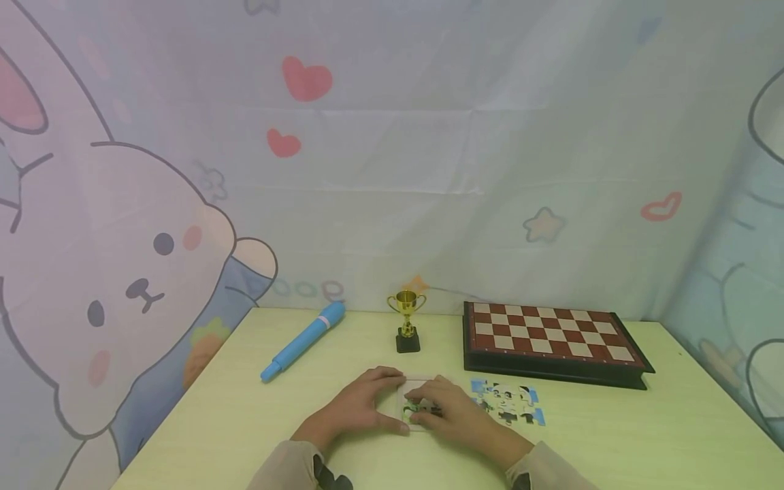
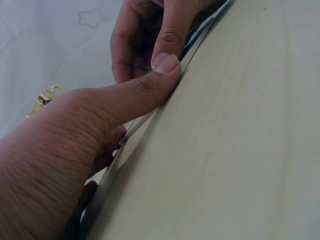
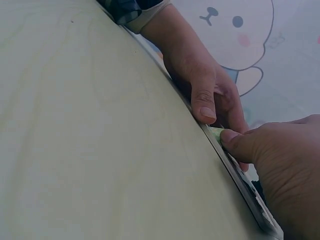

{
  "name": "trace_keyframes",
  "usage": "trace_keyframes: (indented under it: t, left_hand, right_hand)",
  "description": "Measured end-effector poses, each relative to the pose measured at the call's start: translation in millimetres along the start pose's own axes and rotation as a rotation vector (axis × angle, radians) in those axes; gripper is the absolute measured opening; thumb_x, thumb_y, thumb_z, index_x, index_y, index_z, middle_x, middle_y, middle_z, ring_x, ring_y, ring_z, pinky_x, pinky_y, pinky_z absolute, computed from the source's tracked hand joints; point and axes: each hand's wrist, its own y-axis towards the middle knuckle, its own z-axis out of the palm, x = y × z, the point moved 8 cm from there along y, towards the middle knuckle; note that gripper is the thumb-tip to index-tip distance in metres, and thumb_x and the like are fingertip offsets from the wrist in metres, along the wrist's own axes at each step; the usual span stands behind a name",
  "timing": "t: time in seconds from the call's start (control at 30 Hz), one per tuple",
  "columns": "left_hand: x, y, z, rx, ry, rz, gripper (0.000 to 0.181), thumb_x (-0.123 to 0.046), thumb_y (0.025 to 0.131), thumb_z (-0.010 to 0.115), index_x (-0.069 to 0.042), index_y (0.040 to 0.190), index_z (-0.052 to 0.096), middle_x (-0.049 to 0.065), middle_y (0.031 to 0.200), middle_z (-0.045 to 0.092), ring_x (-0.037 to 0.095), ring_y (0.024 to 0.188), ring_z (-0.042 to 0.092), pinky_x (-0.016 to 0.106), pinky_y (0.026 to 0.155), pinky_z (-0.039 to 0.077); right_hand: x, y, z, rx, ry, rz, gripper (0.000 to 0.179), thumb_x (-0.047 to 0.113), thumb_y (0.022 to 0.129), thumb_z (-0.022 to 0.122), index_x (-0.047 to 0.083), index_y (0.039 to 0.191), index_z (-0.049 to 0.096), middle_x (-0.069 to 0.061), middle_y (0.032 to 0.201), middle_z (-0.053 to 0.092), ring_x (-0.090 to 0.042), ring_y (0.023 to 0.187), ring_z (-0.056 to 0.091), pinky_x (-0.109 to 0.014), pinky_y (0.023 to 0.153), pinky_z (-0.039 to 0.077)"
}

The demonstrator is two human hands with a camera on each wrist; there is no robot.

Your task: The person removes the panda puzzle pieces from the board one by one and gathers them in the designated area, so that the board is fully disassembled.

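A small, pale puzzle tray (image 1: 418, 378) lies on the table in the head view, with green-and-dark jigsaw pieces (image 1: 408, 412) in its lower part. My left hand (image 1: 360, 406) spans the tray's left side, thumb at the near edge and fingers at the far edge, steadying it. Over the tray, my right hand (image 1: 458, 412) has its thumb and curled fingers around a jigsaw piece, mostly hidden beneath them. In the right wrist view, a bit of green piece (image 3: 217, 133) shows by the right thumb. Several loose jigsaw pieces (image 1: 507, 393) lie right of the right hand.
Behind the hands stands a gold trophy cup (image 1: 407, 320) on a black base. A blue pen-shaped tube (image 1: 303, 341) lies at the back left. A red-and-white checkered chessboard box (image 1: 554, 340) sits at the back right, behind the loose pieces. A printed cloth hangs behind the table.
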Motion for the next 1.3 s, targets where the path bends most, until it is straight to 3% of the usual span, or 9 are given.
trace_keyframes:
  t: [0.13, 0.33, 0.5, 0.67, 0.97, 1.3]
  left_hand:
    - [0.5, 0.6, 0.5, 0.0, -0.003, 0.003, 0.092, -0.072, 0.073, 0.075, -0.022, 0.147, 0.053, -0.007, 0.15, 0.045, 0.022, 0.139, 0.041, 0.051, 0.112, 0.038]
    - [0.6, 0.8, 0.2, -0.008, 0.016, 0.012, 0.093, -0.073, 0.073, 0.075, -0.021, 0.147, 0.054, -0.007, 0.149, 0.046, 0.021, 0.139, 0.042, 0.05, 0.113, 0.038]
    - [1.8, 0.6, 0.9, -0.008, 0.028, 0.007, 0.095, -0.075, 0.072, 0.074, -0.022, 0.147, 0.053, -0.009, 0.15, 0.045, 0.019, 0.14, 0.041, 0.048, 0.114, 0.037]
    - [0.8, 0.4, 0.4, -0.009, 0.021, 0.005, 0.095, -0.075, 0.071, 0.075, -0.022, 0.147, 0.053, -0.009, 0.15, 0.045, 0.018, 0.14, 0.04, 0.048, 0.114, 0.037]
    - [0.8, 0.9, 0.5, -0.008, 0.014, 0.007, 0.094, -0.073, 0.073, 0.075, -0.02, 0.147, 0.053, -0.006, 0.15, 0.046, 0.022, 0.14, 0.041, 0.051, 0.113, 0.037]
    - [-0.2, 0.5, 0.9, -0.007, 0.027, 0.011, 0.094, -0.073, 0.073, 0.075, -0.02, 0.147, 0.053, -0.005, 0.151, 0.045, 0.023, 0.14, 0.041, 0.051, 0.113, 0.037]
  right_hand:
    - [1.7, 0.5, -0.6, -0.002, 0.022, -0.024, 0.032, 0.015, 0.092, 0.075, 0.009, 0.122, 0.068, 0.003, 0.109, 0.07, -0.008, 0.083, 0.06, -0.025, 0.074, 0.053]
    - [-4.6, 0.4, 3.9, 0.041, 0.069, 0.053, 0.03, 0.018, 0.094, 0.073, 0.011, 0.122, 0.067, 0.006, 0.105, 0.068, 0.0, 0.08, 0.056, -0.02, 0.07, 0.052]
    - [-6.5, 1.2, 5.1, 0.048, 0.103, 0.088, 0.025, 0.018, 0.095, 0.071, 0.015, 0.119, 0.067, 0.009, 0.1, 0.067, 0.001, 0.078, 0.055, -0.019, 0.067, 0.052]
    - [-2.3, 2.9, 2.7, 0.04, 0.112, 0.072, 0.021, 0.018, 0.095, 0.071, 0.017, 0.115, 0.067, 0.01, 0.093, 0.066, 0.001, 0.077, 0.056, -0.019, 0.066, 0.052]
    - [2.5, 3.1, 0.2, 0.018, 0.138, 0.049, 0.018, 0.014, 0.096, 0.07, 0.013, 0.113, 0.065, 0.006, 0.1, 0.072, -0.003, 0.089, 0.067, -0.022, 0.074, 0.057]
    - [-0.5, 1.7, -6.5, -0.037, 0.104, 0.078, 0.019, 0.015, 0.094, 0.073, 0.013, 0.111, 0.067, 0.008, 0.097, 0.072, -0.002, 0.086, 0.067, -0.021, 0.073, 0.058]
